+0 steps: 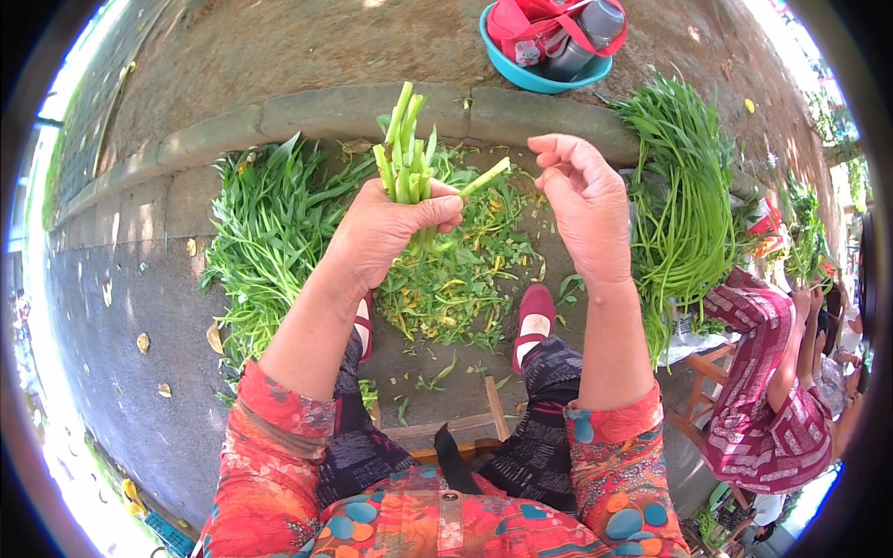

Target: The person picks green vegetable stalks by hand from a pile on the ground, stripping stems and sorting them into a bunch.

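Note:
My left hand (401, 220) is closed around a bunch of green vegetable stems (404, 157), which look like water spinach, cut ends pointing up and away from me. One stem sticks out to the right between thumb and fingers. Apart from it, my right hand (582, 202) is raised with its fingers curled; I see nothing held in it. Under my hands, trimmed leaves and stem pieces (453, 300) lie scattered on the ground. To the left is a heap of leafy greens (261, 237). A larger pile of long-stemmed greens (684, 209) lies to the right.
Beyond the stone kerb (363, 111) stands a turquoise basin (534, 82) holding a red bag (516, 28) and a grey flask (586, 42). Another person in maroon patterned clothes (760, 397) sits at the right on a wooden seat. My red shoes (536, 314) flank the trimmings.

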Tool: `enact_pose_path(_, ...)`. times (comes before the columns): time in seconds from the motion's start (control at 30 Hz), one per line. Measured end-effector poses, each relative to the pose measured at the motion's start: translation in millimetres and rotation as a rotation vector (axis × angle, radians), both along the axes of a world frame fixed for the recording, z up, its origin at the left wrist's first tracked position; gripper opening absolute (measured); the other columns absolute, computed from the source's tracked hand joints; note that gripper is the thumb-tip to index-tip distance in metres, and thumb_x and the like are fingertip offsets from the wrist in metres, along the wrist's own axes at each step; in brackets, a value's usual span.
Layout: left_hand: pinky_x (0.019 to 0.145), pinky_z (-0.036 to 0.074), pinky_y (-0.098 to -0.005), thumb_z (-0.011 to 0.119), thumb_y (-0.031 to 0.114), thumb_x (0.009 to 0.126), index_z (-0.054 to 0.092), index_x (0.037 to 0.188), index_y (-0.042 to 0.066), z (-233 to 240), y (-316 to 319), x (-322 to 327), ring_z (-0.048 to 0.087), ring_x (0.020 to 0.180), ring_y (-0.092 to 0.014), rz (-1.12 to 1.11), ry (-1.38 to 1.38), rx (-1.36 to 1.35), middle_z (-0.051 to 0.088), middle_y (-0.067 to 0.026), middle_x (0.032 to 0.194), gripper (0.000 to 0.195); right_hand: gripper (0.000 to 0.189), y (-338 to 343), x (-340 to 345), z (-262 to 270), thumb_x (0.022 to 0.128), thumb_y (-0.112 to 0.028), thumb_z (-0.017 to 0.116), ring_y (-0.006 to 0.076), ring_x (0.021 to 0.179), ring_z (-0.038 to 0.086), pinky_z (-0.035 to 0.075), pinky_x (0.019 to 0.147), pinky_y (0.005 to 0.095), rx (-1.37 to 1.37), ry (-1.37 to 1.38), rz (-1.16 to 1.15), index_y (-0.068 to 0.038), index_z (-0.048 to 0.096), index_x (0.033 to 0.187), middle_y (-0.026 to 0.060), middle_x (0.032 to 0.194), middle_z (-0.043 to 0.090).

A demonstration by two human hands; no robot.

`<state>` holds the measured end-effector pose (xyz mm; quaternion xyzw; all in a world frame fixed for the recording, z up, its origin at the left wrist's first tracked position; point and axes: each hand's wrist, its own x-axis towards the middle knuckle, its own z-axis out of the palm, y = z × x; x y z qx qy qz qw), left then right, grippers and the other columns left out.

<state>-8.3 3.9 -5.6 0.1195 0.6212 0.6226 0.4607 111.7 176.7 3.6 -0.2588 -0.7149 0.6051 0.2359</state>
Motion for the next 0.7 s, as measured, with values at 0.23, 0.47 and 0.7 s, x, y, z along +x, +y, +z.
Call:
enact_pose_path(0.23,0.069,0.044,-0.0277,0.073,0.017,0.079,0.064,0.093,0.0,-0.5,-0.1,-1.2,0.059,0.074,-0.014,-0.009,0.006,-0.031,0.064,-0.0051,0.08,0.023,0.019,-1.3,1.3,3.4,0.086,-0.011,0.067,0.0023,0.071,0.052,0.041,0.064,0.0162,-0.491,0.018,0.203,0.003,0.065,0.1,-0.0021,0.081,0.061)
enact_pose_path(0.47,0.067,0.044,-0.0268,0.073,0.017,0.079,0.065,0.091,0.0,0.6,-1.1,-0.4,0.058,0.072,-0.013,-0.024,0.085,-0.062,0.064,-0.0047,0.077,0.022,0.018,-6.2,-0.6,0.6,0.086,-0.011,0.067,0.0031,0.072,0.053,0.043,0.066,0.017,-0.505,0.034,0.21,0.002,0.065,0.099,-0.001,0.081,0.062)
enact_pose_path(0.7,0.067,0.045,-0.026,0.074,0.012,0.078,0.066,0.092,-0.001,1.5,-0.9,1.6,0.059,0.072,-0.012,-0.021,0.127,-0.112,0.065,-0.0041,0.078,0.02,0.013,-7.2,0.7,-0.3,0.086,-0.008,0.065,0.004,0.072,0.054,0.045,0.067,0.0181,-0.545,0.059,0.223,0.001,0.065,0.095,-0.0007,0.081,0.062)
